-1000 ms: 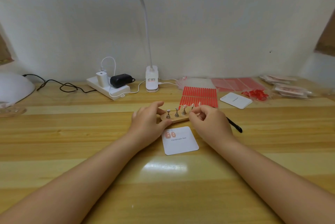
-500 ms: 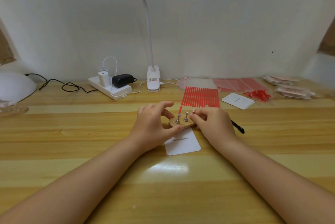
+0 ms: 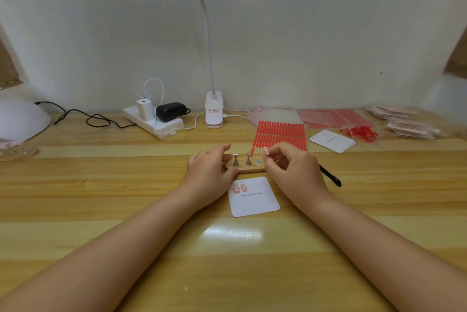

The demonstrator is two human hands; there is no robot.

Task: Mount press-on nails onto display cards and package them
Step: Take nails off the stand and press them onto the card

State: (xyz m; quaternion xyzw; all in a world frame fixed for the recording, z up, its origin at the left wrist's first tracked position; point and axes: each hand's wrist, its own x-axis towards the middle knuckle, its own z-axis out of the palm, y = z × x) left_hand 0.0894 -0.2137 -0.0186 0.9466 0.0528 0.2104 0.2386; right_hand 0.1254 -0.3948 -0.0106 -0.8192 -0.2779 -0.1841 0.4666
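A wooden nail stand with two small metal holders lies mid-table. My left hand grips its left end between thumb and fingers. My right hand hovers at the stand's right end and pinches a small pink press-on nail at its fingertips. Just in front lies a white display card printed "Handmade Nail", with two pink nails stuck at its top left corner.
Behind the stand lies a sheet of red adhesive strips. A second white card, red bits and clear packets sit at the right. A black pen lies by my right wrist. Lamp base and power strip stand behind.
My right hand has lifted a pink nail off the stand's right side. My left hand shifted left along the stand, uncovering the two nails on the card.
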